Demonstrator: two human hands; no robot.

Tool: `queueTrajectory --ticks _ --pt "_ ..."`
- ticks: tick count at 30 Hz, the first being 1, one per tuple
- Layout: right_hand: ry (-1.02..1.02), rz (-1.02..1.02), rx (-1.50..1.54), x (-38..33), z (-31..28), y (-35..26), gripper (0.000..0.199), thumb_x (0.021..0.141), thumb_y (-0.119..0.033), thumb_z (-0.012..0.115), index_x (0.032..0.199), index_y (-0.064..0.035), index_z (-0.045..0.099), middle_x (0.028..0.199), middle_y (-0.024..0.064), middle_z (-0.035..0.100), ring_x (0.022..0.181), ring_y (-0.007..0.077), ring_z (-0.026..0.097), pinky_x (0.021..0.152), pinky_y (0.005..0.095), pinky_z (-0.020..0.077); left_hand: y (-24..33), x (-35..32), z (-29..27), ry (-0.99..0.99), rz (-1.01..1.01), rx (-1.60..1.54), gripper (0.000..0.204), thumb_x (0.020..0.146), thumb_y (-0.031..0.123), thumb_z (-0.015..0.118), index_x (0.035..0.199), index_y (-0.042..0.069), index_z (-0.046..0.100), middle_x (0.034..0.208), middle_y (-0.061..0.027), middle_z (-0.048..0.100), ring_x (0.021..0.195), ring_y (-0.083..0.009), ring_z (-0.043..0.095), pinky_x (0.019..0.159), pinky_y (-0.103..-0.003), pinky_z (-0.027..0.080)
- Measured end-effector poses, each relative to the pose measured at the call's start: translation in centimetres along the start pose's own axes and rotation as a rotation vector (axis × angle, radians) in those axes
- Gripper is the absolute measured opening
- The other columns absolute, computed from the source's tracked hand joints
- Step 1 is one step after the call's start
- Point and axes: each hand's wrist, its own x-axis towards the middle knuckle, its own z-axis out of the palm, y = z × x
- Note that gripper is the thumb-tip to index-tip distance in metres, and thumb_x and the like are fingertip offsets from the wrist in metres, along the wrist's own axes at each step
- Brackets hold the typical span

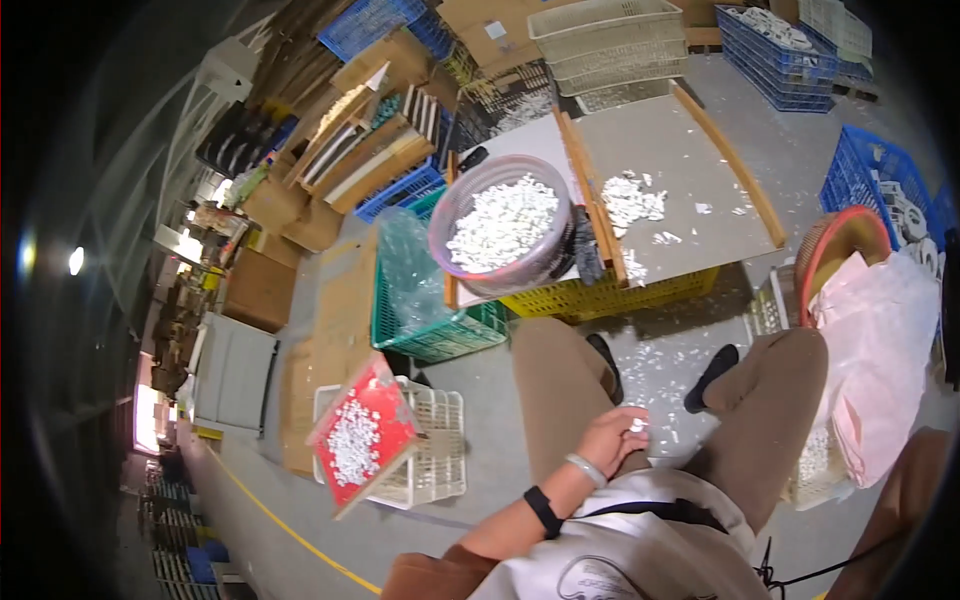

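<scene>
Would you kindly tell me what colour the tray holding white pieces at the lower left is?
Red, with a pale wooden rim; the tray shows in the head view.

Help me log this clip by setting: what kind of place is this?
Probably a small workshop or warehouse floor for sorting parts by hand. A round tub and a red tray hold small white pieces, plastic crates and cardboard boxes are stacked around, and the left hand holds a few white pieces.

Left hand [612, 437] curled at the thigh, fingers pinched together (wrist banded), right hand unseen
</scene>
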Motion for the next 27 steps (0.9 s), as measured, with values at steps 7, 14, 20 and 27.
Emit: queueTrajectory --ticks 7,14,20,27 --pt "-0.009 -0.029 0.02 0.2 5.3 3.4 0.023 0.081 -0.007 0.056 0.103 -0.0085 0.051 0.087 0.0035 0.052 0.074 0.0156 0.051 0.068 0.0291 0.0451 1.0 0.0 0.4 0.044 -0.018 -0.012 0.016 0.088 0.006 0.05 0.099 -0.001 0.06 0.084 -0.0078 0.061 0.073 -0.0155 0.06 0.066 -0.028 0.053" --pt "-0.09 -0.037 -0.043 0.9 4.9 3.6 0.024 0.081 -0.007 0.055 0.105 -0.0077 0.051 0.088 0.0041 0.053 0.074 0.0154 0.052 0.067 0.0286 0.045 0.8 0.0 0.1 0.03 -0.016 -0.018 0.017 0.087 0.004 0.051 0.101 -0.003 0.059 0.085 -0.0087 0.062 0.072 -0.0151 0.061 0.065 -0.026 0.055" --pt "-0.058 -0.076 -0.046 0.3 8.8 5.7 0.025 0.081 -0.007 0.055 0.106 -0.0071 0.051 0.089 0.0047 0.054 0.074 0.0152 0.052 0.067 0.0282 0.0449 0.2 0.7 0.0 -0.017 -0.054 -0.048 0.017 0.087 0.005 0.052 0.101 -0.002 0.059 0.089 -0.0107 0.063 0.072 -0.0173 0.062 0.068 -0.028 0.054" --pt "-0.146 -0.095 -0.167 1.3 6.9 5.1 0.026 0.081 -0.007 0.054 0.107 -0.0063 0.051 0.09 0.0053 0.055 0.075 0.015 0.053 0.067 0.0277 0.0447 0.9 0.0 0.1 0.024 -0.014 -0.019 0.019 0.089 0.003 0.046 0.103 -0.004 0.057 0.089 -0.0121 0.063 0.071 -0.0172 0.062 0.065 -0.028 0.056"
